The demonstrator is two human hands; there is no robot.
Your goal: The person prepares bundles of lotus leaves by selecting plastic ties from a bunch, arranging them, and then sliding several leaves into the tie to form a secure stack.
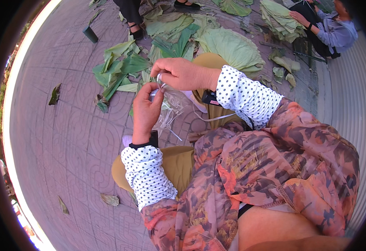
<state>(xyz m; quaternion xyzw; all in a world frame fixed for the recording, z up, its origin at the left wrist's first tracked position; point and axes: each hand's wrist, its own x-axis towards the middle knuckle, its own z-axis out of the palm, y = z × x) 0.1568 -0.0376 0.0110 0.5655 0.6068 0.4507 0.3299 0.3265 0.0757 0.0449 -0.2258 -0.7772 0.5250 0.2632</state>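
My left hand (147, 109) is closed, thumb and forefinger pinched together on a thin white plastic string. Just above and to the right, my right hand (188, 74) also pinches the white string (159, 78), its fingers curled around it. The two hands almost touch. Below them, between my knees, hangs or lies a tangle of white strings (171, 109) with what looks like clear plastic film. One long white strand (216, 119) runs right across my mustard trouser leg. The string's exact path between my fingertips is hard to make out.
Large green leaves (233, 48) are spread on the paved ground (82, 146) beyond my hands, with a folded clump (118, 67) nearer left. At top right another person's hand (300, 19) touches a leaf stack (281, 21). Someone's shoe (137, 32) stands among leaves at the top.
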